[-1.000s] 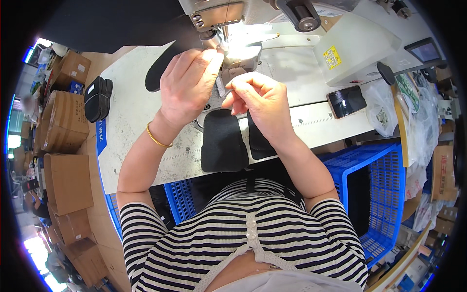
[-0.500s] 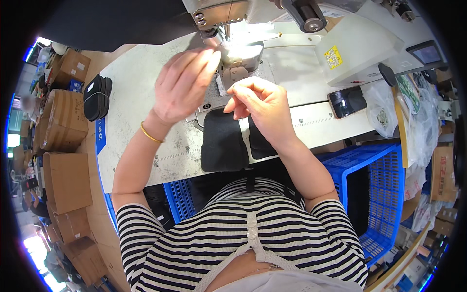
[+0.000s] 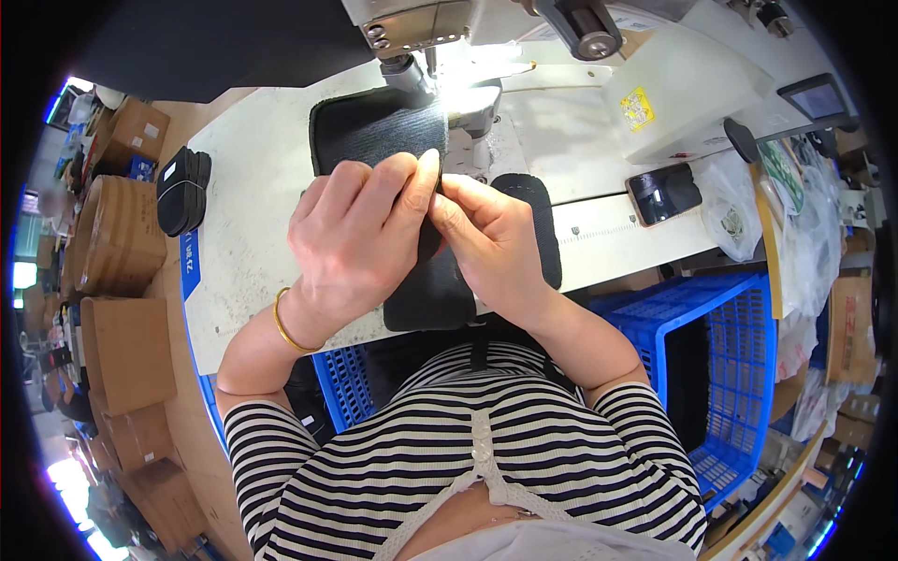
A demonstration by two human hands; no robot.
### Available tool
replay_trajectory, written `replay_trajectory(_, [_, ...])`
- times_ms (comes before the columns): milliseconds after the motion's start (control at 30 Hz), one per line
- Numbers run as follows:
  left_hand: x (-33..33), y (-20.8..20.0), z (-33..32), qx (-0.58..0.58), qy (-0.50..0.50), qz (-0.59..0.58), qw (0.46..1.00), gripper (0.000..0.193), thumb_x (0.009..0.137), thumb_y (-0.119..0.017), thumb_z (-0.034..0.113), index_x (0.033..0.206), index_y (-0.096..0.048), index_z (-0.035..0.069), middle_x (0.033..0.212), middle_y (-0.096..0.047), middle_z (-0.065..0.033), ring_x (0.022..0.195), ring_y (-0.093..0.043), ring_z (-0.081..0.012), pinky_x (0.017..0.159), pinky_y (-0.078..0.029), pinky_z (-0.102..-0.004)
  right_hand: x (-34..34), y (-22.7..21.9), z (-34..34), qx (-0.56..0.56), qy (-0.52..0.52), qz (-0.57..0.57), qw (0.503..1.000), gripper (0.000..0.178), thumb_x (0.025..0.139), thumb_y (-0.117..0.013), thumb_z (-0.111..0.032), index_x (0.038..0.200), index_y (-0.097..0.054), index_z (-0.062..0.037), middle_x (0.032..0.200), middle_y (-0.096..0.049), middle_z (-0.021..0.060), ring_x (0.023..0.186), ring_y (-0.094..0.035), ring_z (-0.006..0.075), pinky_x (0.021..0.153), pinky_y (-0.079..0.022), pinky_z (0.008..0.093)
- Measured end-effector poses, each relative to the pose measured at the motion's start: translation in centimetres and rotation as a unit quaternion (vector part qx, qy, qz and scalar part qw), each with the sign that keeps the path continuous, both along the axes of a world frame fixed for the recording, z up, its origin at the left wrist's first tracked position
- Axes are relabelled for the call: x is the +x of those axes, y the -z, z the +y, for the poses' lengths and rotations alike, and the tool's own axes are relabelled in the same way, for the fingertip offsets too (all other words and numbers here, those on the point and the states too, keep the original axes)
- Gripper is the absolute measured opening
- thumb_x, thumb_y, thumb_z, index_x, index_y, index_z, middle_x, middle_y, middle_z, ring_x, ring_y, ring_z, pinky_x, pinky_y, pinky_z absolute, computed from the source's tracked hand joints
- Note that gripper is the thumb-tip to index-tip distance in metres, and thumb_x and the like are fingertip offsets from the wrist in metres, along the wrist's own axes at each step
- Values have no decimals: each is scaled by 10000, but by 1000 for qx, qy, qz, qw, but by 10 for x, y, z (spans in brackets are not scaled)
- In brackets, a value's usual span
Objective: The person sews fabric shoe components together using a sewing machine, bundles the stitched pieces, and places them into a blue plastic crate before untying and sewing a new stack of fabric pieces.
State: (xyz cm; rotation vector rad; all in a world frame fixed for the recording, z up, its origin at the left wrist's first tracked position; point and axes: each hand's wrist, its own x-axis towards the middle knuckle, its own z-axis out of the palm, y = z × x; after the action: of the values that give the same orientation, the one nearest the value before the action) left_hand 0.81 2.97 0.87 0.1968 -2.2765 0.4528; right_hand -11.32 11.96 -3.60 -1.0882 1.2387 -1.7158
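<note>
The step in hand seems to be handling the black pad (image 3: pixel 374 136) over the desk (image 3: pixel 248 220), by the sewing machine (image 3: pixel 416 26). Left hand (image 3: pixel 360 220) and right hand (image 3: pixel 491 241) pinch its edge, fingers narrow; the next move likely calls for steady alignment.

single wide fisheye view, worn on the head, facing down, close above the hands (image 3: pixel 358 227)

Large brown cardboard boxes (image 3: pixel 136 355) lined the left side of a tan floor (image 3: pixel 198 411). A white, dark-speckled worktop (image 3: pixel 243 215) spanned the middle. Bright white light (image 3: pixel 70 477) glared at lower left, and another brown carton (image 3: pixel 849 327) stood near crumpled translucent plastic bags (image 3: pixel 812 224) at far right.
</note>
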Motion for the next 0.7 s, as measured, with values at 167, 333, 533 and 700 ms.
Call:
replay_trajectory(167, [-4, 4, 3, -32, 10, 19, 999, 401, 584, -662, 86, 971, -709, -9, 941, -651, -59, 710, -560, -147, 552, -437, -252, -3, -3, 3, 1, 2, 4, 1000, 198, 973, -547, -112, 1059, -655, 30, 702, -619, 32, 616, -549, 46, 552, -485, 234])
replay_trajectory(333, [-13, 1, -1, -31, -7, 11, 999, 402, 586, -656, 89, 973, -703, -10, 945, -653, -62, 734, -561, -153, 581, -447, -258, -4, -2, -2, 11, -3, -28, 1000, 199, 972, -549, -122, 1035, -665, 28, 704, -615, 18, 608, -550, 48, 554, -490, 228])
replay_trajectory(533, [-24, 0, -14, -24, -21, 19, 999, 349, 606, -652, 95, 941, -691, 4, 914, -646, -50, 758, -567, -165, 605, -459, -270, -13, -12, -8, 9, 13, -19, 1000, 192, 968, -555, -120, 989, -676, 28, 740, -649, 20, 628, -578, 48, 572, -505, 218])
replay_trajectory(700, [-29, 1, -24, 2, -26, 41, 999, 338, 621, -657, 80, 950, -699, 17, 887, -664, -37, 775, -592, -179, 628, -485, -296, -19, -13, -14, 7, 2, -52, 999, 188, 964, -555, -114, 1004, -674, 26, 777, -682, 34, 664, -654, 72, 569, -507, 220])
